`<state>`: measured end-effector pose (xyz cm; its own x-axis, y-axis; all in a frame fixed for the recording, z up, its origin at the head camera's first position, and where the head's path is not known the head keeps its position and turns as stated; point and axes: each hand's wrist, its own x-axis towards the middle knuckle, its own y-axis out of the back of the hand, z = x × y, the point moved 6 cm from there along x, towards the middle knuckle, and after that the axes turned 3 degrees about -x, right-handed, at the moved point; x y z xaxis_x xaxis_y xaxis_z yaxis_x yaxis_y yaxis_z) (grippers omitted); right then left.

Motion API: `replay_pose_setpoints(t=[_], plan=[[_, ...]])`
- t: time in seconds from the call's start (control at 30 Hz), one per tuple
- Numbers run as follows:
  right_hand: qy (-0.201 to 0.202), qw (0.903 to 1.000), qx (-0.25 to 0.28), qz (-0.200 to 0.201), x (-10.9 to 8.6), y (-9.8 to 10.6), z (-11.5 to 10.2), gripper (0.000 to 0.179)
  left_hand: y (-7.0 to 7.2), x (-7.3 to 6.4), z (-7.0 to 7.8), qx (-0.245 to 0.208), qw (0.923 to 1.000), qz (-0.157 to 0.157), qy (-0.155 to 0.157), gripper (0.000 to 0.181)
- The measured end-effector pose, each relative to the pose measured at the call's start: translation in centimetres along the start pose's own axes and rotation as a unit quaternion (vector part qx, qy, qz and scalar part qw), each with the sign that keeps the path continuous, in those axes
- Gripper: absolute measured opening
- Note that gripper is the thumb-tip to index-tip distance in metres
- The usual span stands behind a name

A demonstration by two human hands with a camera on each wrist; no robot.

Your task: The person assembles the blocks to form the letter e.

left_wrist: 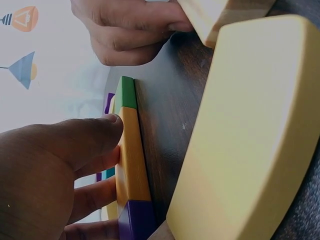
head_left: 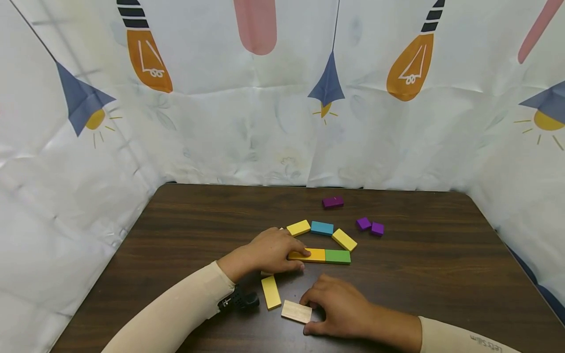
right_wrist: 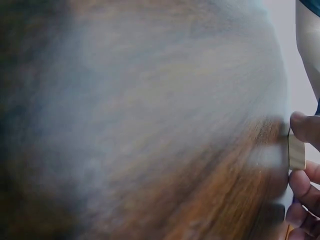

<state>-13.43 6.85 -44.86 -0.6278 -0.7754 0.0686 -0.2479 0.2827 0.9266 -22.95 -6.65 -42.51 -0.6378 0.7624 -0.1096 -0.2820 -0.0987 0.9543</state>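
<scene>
My left hand (head_left: 274, 250) lies over the left part of a row of blocks. Its fingers touch the orange block (head_left: 315, 255), whose right end meets a green block (head_left: 337, 257). In the left wrist view, a purple block (left_wrist: 136, 220) continues that row; the hand covers it in the head view. Nearer to me, my right hand (head_left: 342, 306) pinches the right end of a plain wooden block (head_left: 296, 311) between thumb and finger, on the table. Left of that block lies a pale yellow block (head_left: 271, 292), which looms large in the left wrist view.
Behind the row, a yellow block (head_left: 298, 228), a blue block (head_left: 322, 228) and another yellow block (head_left: 344, 239) form a curve. Farther back are a dark purple block (head_left: 333, 202) and two small purple blocks (head_left: 364, 223). White printed curtains (head_left: 273, 132) surround the brown table (head_left: 419, 235).
</scene>
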Motion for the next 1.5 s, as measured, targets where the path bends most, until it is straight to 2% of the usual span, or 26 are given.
replay_pose_setpoints(t=[0.3, 0.6, 0.83, 1.1, 1.27, 1.5], plan=[[0.014, 0.9999, -0.002, -0.007, 0.2, -0.1, -0.6, 0.035, 0.0, 0.0, 0.0, 0.000, 1.0000, 0.002, 0.000, 0.036], [0.021, 0.9998, -0.006, 0.003, 0.3, -0.2, -0.8, 0.037, 0.0, 0.0, -0.1, -0.004, 1.0000, 0.003, -0.002, 0.036], [0.009, 0.9998, 0.013, -0.013, 0.2, 0.0, -0.4, 0.046, 0.0, 0.0, 0.0, -0.001, 1.0000, 0.006, -0.004, 0.036], [-0.038, 0.9990, 0.023, -0.002, 0.3, 1.9, 1.7, 0.052, -0.1, 0.0, -0.2, -0.002, 1.0000, 0.003, -0.001, 0.036], [-0.051, 0.9981, 0.024, 0.022, 0.5, 3.1, 3.6, 0.054, -0.2, 0.0, -0.2, -0.002, 1.0000, 0.003, -0.003, 0.035], [-0.063, 0.9967, -0.005, 0.050, 1.0, 4.9, 6.3, 0.053, -0.2, 0.0, -0.2, 0.004, 0.9998, 0.009, -0.015, 0.035]])
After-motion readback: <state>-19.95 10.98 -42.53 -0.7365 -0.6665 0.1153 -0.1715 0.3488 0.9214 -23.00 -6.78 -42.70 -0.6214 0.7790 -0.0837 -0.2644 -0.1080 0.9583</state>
